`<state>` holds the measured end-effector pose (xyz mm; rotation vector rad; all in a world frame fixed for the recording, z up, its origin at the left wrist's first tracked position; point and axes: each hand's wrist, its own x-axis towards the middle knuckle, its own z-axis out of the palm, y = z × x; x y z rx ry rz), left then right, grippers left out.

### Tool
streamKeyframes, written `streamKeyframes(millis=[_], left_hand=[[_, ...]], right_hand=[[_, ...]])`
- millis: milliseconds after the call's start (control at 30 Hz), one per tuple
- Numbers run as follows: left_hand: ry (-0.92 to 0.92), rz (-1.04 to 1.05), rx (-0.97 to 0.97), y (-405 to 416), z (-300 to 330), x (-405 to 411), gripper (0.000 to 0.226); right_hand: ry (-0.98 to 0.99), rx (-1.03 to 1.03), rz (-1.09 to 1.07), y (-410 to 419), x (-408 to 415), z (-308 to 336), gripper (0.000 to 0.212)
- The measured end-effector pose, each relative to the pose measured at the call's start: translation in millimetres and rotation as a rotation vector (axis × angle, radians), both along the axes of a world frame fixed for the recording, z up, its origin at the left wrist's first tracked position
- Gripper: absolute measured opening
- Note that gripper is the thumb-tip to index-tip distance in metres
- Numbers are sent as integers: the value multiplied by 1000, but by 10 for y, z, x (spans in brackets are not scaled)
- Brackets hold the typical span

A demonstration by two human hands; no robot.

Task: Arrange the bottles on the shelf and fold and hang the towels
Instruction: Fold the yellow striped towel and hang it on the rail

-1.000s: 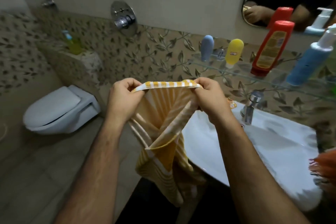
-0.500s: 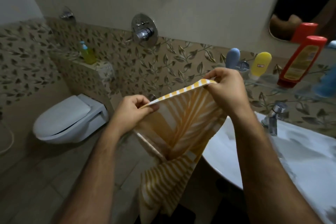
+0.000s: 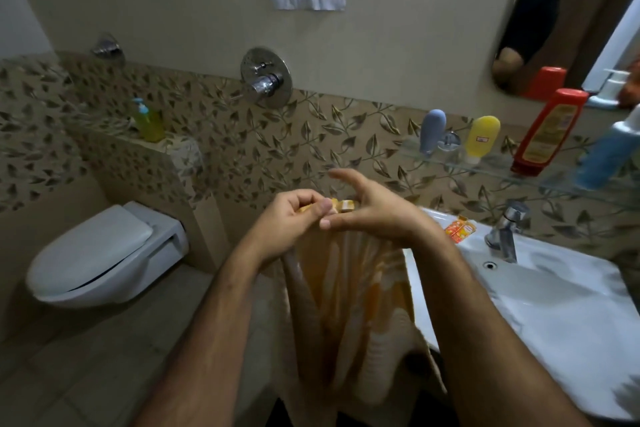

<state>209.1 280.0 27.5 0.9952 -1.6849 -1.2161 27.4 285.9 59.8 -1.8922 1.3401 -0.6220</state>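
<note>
Head view, close above hands, facing down toward wall

A home bathroom: wall-hung toilet at left, sink with tap at lower right, shower valve on leaf-patterned tiles at centre, bottles on a glass shelf below a mirror at upper right.

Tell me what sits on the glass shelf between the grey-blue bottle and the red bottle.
Head view: a yellow bottle stands between the grey-blue bottle and the red bottle.
</note>
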Motion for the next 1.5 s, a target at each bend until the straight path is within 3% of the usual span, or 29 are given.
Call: streamKeyframes(millis=[100, 200, 333, 467, 533, 600, 667, 733, 800, 867, 967, 1067, 1200, 1267, 1333, 1367, 1400, 1467, 1500], left_hand=[[-17, 4, -57, -4, 26, 40, 15], [10, 45, -11, 9, -64, 141, 22], [80, 24, 141, 94, -330, 248, 22], [240, 98, 248, 201, -538, 391, 16], [266, 154, 224, 216, -499, 408, 17], [219, 213, 132, 197, -392, 382, 15], [159, 234, 24, 180, -260, 335, 10], [81, 207, -55, 171, -173, 305, 9], [6, 139, -73, 185, -115, 292, 10], [-65, 59, -73, 207, -84, 264, 12], [-81, 0, -81, 260, -86, 238, 11], [-25, 29, -5, 300, -193, 319, 18], [13, 28, 211, 390, -623, 520, 31], [52, 69, 240, 421, -715, 571, 25], [81, 146, 188, 394, -658, 582, 21], [58, 171, 137, 370, -595, 582, 21], [18, 175, 87, 343, -532, 575, 20], [-86, 123, 23, 313, -404, 544, 17], [-150, 85, 7, 313, -351, 516, 15]], right_hand=[[-18, 32, 22, 9, 0, -35, 31], [-58, 35, -3, 60, -35, 7, 28], [-255, -23, -94, 125, -27, 106, 24], [-374, -49, -253, 147, -82, 64, 23], [-328, -64, -311, 143, -99, 2, 27], [-163, -99, -337, 136, -97, -66, 34], [-5, -125, -294, 169, -78, -97, 64], [16, -134, -186, 211, -16, -111, 87], [-24, -118, -73, 235, 69, -151, 90], [-49, -91, 13, 223, 148, -216, 78], [-50, -69, 82, 221, 218, -318, 19], [-108, -36, 24, 234, 163, -336, 26], [-244, -150, -182, 179, 18, -310, 33], [-291, -179, -284, 130, -12, -367, 28], [-197, -173, -326, 103, -5, -452, 18], [-104, -148, -306, 122, 13, -472, 26], [-5, -139, -261, 143, 32, -482, 52], [41, -141, -145, 185, 108, -477, 94], [31, -138, -80, 209, 160, -469, 100]])
